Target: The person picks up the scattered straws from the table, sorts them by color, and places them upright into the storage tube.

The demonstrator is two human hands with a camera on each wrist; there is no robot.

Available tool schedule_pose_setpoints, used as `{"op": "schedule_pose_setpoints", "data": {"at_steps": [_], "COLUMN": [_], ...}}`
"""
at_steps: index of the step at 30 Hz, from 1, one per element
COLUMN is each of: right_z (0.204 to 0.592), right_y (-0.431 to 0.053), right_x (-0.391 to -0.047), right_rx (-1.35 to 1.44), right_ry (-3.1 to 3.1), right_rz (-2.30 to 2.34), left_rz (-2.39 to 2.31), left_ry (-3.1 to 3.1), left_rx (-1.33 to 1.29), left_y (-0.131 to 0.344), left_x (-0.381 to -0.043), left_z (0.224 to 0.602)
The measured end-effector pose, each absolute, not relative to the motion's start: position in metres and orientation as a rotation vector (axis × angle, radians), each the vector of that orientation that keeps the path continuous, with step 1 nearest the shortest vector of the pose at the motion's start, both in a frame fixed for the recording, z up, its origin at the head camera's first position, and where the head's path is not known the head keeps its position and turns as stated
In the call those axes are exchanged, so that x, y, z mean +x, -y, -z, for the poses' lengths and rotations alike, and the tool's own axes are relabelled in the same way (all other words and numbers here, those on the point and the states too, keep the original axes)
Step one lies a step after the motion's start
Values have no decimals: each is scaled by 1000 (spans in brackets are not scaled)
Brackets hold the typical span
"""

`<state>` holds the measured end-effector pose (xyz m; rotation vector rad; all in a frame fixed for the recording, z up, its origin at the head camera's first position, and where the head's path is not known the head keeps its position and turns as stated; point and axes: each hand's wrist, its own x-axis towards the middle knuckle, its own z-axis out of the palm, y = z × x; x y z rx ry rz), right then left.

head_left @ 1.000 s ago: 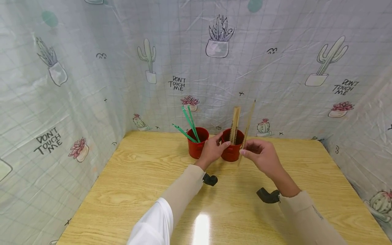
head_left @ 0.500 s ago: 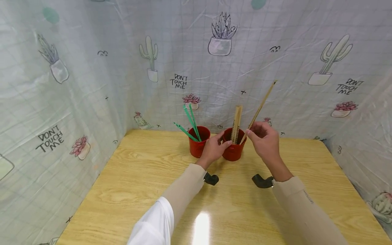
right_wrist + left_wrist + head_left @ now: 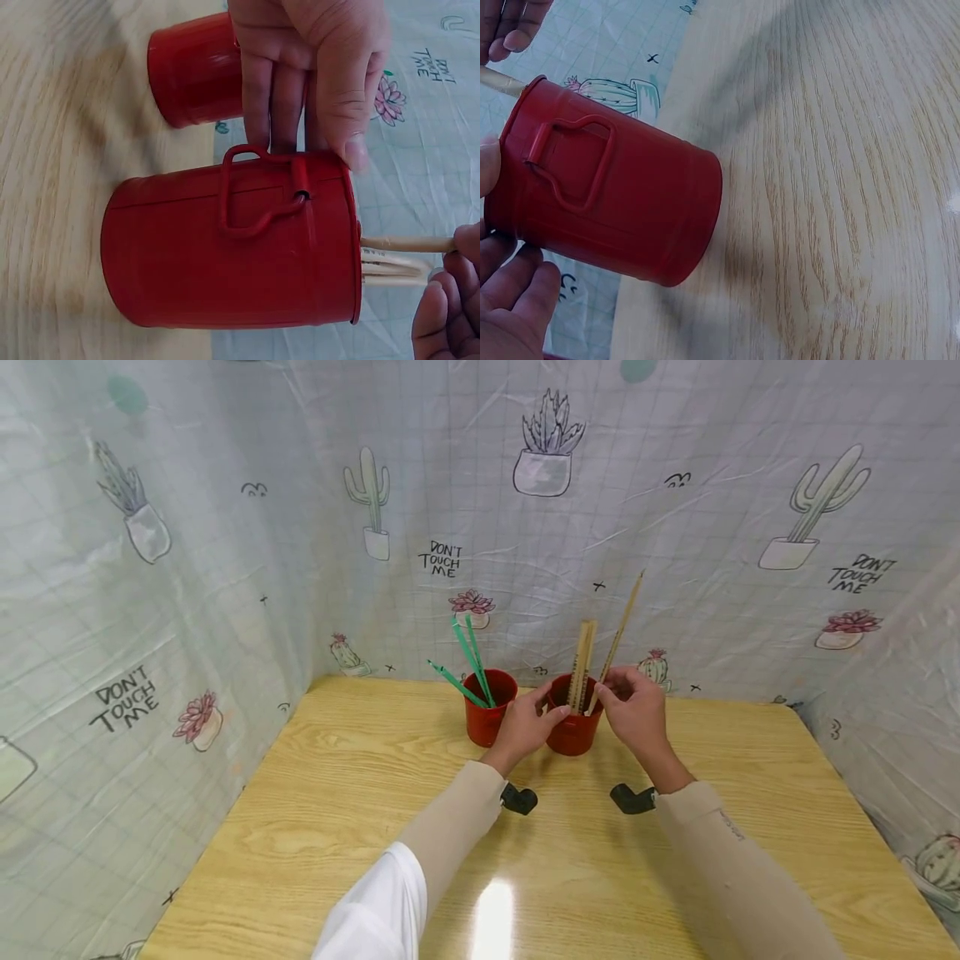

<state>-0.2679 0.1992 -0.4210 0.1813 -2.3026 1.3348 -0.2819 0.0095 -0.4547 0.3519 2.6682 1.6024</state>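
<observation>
In the head view, my left hand (image 3: pixel 525 727) grips the right red bucket (image 3: pixel 572 737), thumb at the rim and fingers along its left side. Several tan pencils (image 3: pixel 581 664) stand together in that bucket. My right hand (image 3: pixel 637 710) pinches another tan pencil (image 3: pixel 621 627) between thumb and fingers. It leans to the right, dark tip up, with its lower end inside the bucket's right rim. The right wrist view shows this pencil (image 3: pixel 409 244) entering the mouth beside the others. In the left wrist view, the bucket (image 3: pixel 622 187) shows its wire handle.
To the left stands a second red bucket (image 3: pixel 483 725) holding several green pencils (image 3: pixel 468 652), close beside my left hand. Both buckets are on a wooden table (image 3: pixel 360 760) near its back edge. A printed cactus curtain (image 3: pixel 480 510) hangs behind and at both sides.
My right hand lifted the pencil from in front of the bucket, tilted it over the rim, then moved left so its lower end sits inside, more upright. My left hand stayed on the bucket.
</observation>
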Motion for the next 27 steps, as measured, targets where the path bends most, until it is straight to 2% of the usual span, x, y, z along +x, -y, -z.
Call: {"op": "schedule_pose_setpoints", "data": {"at_steps": [14, 27], "right_z": [430, 440], "right_y": [-203, -212], "right_x": [-279, -263], "right_rx": [233, 291], "right_ry": [2411, 2556], "right_rz": [-1145, -1122], "left_rz": [-1598, -1371], "left_ry": [-2663, -2864], "left_rx": [349, 366], "left_y": [-12, -7], "left_x": [-282, -272], "left_z": [455, 444]}}
